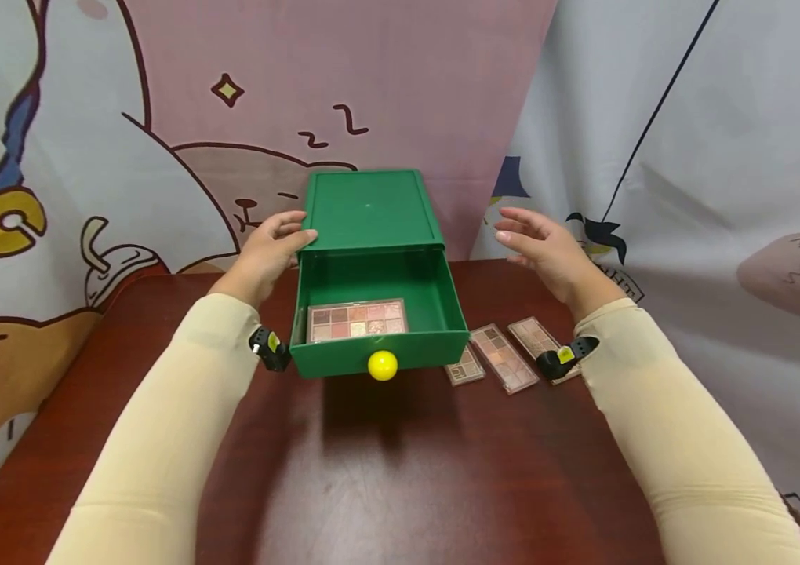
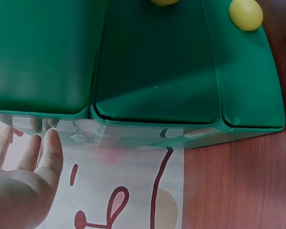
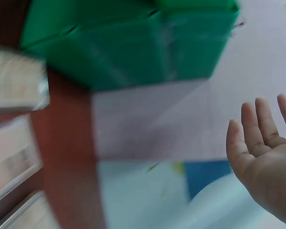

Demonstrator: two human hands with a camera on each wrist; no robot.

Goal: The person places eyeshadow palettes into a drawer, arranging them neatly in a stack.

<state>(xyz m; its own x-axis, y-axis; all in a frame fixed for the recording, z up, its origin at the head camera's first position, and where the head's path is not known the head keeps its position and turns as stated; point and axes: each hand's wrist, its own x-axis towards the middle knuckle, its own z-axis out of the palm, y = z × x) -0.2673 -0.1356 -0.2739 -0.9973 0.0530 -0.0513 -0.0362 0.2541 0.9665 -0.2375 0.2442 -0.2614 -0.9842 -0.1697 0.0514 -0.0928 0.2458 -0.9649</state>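
Note:
A green drawer cabinet [image 1: 372, 205] stands on the table with its top drawer [image 1: 431, 302] pulled out. In that drawer lies an eyeshadow palette [image 1: 358, 320], and a round yellow knob [image 1: 382, 366] sits on its front. My left hand [image 1: 267, 255] is at the cabinet's upper left side, thumb and fingertips right at the edge, fingers loosely extended. To the right of the cabinet my right hand [image 1: 544, 251] hovers apart from it, holding nothing, its fingers relaxed and slightly bent.
Three more palettes lie on the dark red table [image 1: 386, 502] right of the cabinet: one partly behind the drawer [image 1: 467, 369], a middle palette [image 1: 503, 359], and an outer palette [image 1: 534, 336] partly covered by the wrist camera. A printed cartoon curtain [image 1: 442, 86] hangs close behind.

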